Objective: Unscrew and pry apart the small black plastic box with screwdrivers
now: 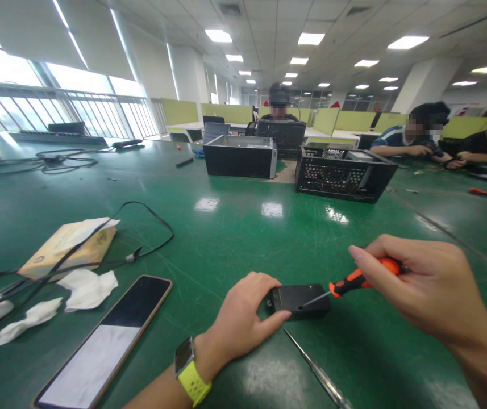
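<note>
A small black box (307,295), perhaps a power adapter, lies on the green tabletop (226,238). My left hand (249,312), with a yellow-strapped watch (190,369) on its wrist, grips the box's left end between thumb and fingers. In my right hand (422,284) is a screwdriver (349,282) with an orange and black handle. It slants down to the left, and its tip meets the box's top face near a small dark hole. Just in front of the box lies a thin metal screwdriver-like tool (317,369).
To the left are a phone (111,341), crumpled tissues (87,288), a tissue pack (73,244) and black cables (153,210). Two computer cases (243,159) (341,176) stand farther back. Another orange screwdriver (484,193) lies at the right, near two people; a third person sits behind the cases.
</note>
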`<action>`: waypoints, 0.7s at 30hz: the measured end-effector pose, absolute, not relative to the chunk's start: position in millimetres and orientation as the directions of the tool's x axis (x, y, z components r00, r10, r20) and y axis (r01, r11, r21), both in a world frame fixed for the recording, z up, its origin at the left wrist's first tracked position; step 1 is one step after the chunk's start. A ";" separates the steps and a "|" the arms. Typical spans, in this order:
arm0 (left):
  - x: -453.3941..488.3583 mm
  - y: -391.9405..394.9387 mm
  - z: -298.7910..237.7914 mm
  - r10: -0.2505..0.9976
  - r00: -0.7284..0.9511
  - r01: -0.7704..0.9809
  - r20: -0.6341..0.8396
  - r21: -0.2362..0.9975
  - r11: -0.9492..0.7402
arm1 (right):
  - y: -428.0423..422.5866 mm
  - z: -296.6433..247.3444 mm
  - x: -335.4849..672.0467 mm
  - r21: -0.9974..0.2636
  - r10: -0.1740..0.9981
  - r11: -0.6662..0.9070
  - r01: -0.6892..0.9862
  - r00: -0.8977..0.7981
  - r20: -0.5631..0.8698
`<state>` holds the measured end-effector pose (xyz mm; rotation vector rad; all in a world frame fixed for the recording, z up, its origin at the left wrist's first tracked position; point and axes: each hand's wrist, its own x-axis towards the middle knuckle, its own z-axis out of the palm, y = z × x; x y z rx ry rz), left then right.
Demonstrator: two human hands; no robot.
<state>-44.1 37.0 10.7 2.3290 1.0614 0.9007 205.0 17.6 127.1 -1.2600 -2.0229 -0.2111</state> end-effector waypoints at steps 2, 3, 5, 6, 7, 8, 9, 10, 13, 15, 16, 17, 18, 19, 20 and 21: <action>-44.5 37.2 10.2 0.779 0.498 0.503 0.381 0.605 -0.617 | 17.8 127.1 205.8 -0.218 0.711 0.510 0.832 -0.266 0.651; -44.6 37.1 10.3 0.779 0.497 0.503 0.382 0.605 -0.617 | 18.0 127.3 206.1 -0.212 0.711 0.509 0.834 -0.269 0.650; -44.5 37.0 10.7 0.778 0.497 0.502 0.384 0.604 -0.619 | 18.2 127.9 206.5 -0.203 0.707 0.509 0.837 -0.272 0.652; -44.4 36.8 11.0 0.778 0.497 0.502 0.384 0.604 -0.619 | 18.1 128.5 206.8 -0.200 0.706 0.512 0.835 -0.277 0.652; -44.3 36.7 11.2 0.779 0.497 0.503 0.384 0.603 -0.618 | 17.9 129.3 207.1 -0.200 0.708 0.517 0.832 -0.283 0.647; -44.1 36.6 11.5 0.779 0.496 0.504 0.383 0.604 -0.617 | 17.6 130.3 207.5 -0.203 0.710 0.524 0.827 -0.293 0.640; -43.9 36.5 11.6 0.780 0.497 0.504 0.380 0.605 -0.616 | 17.1 131.5 208.0 -0.209 0.714 0.536 0.818 -0.307 0.629; -43.8 36.5 11.7 0.781 0.497 0.505 0.379 0.606 -0.615 | 16.5 132.8 208.6 -0.219 0.717 0.551 0.805 -0.322 0.619; -43.6 36.7 11.8 0.782 0.496 0.507 0.377 0.606 -0.613 | 14.6 135.4 210.0 -0.276 0.727 0.590 0.759 -0.351 0.590; -43.6 36.7 11.8 0.782 0.496 0.508 0.377 0.604 -0.614 | 13.9 134.8 210.3 -0.295 0.725 0.609 0.736 -0.366 0.583; -43.7 36.7 11.8 0.782 0.497 0.510 0.375 0.603 -0.613 | 13.9 133.8 210.2 -0.281 0.713 0.617 0.735 -0.370 0.595; -43.8 36.7 11.8 0.783 0.498 0.512 0.373 0.602 -0.613 | 14.1 132.5 210.1 -0.252 0.691 0.624 0.739 -0.372 0.620; -43.9 36.6 11.7 0.783 0.499 0.514 0.371 0.601 -0.612 | 14.3 131.1 209.9 -0.215 0.663 0.629 0.747 -0.372 0.650; -44.0 36.6 11.6 0.784 0.500 0.516 0.369 0.600 -0.611 | 14.6 129.9 209.8 -0.180 0.635 0.633 0.753 -0.372 0.677; -44.1 36.6 11.4 0.784 0.500 0.517 0.368 0.600 -0.611 | 14.7 129.2 209.8 -0.155 0.614 0.636 0.756 -0.375 0.694; -44.2 36.7 11.1 0.784 0.500 0.517 0.367 0.600 -0.610 | 14.5 129.2 209.9 -0.146 0.605 0.644 0.751 -0.384 0.697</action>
